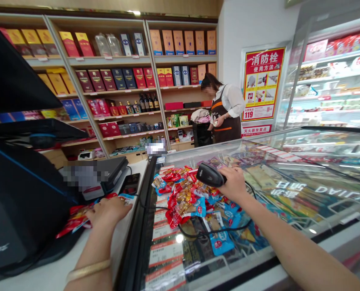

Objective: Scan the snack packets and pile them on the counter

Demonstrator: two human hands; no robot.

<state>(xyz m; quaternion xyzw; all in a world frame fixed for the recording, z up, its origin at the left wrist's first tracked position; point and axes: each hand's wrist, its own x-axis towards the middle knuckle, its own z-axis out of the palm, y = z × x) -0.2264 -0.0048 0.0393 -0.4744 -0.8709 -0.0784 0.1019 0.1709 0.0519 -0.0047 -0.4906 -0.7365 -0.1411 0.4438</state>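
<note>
My right hand point(234, 184) is wrapped round the handle of a black barcode scanner point(210, 174), its head pointing left above a pile of snack packets point(184, 196) in red and blue wrappers. The pile lies on the glass top of a display freezer point(276, 238), and the scanner's black cable loops across it. On the white counter at left, my left hand point(110, 210) is closed over several red and blue snack packets point(73, 220); my palm and fingers partly hide them.
A black checkout terminal point(19, 194) stands close on the left, with a dark device point(114, 173) and a phone-like object point(131, 182) behind my left hand. Shelves of boxed bottles point(119, 79) line the back wall. A person in a brown apron point(225, 109) stands beyond the freezer.
</note>
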